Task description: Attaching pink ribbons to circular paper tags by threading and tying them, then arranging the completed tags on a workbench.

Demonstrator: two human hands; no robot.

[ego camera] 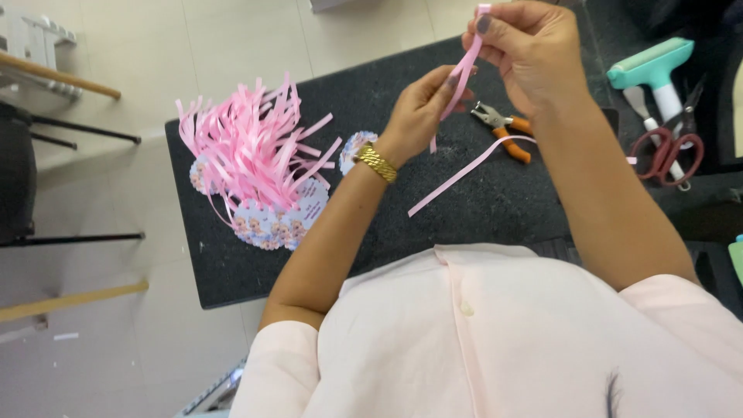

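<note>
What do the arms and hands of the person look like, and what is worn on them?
Both arms are bare below short pale pink sleeves of a buttoned shirt. The left hand has a gold metal link watch band on its wrist. The right hand wears nothing on the wrist. Its fingernails are painted a dark grey-purple.
</note>
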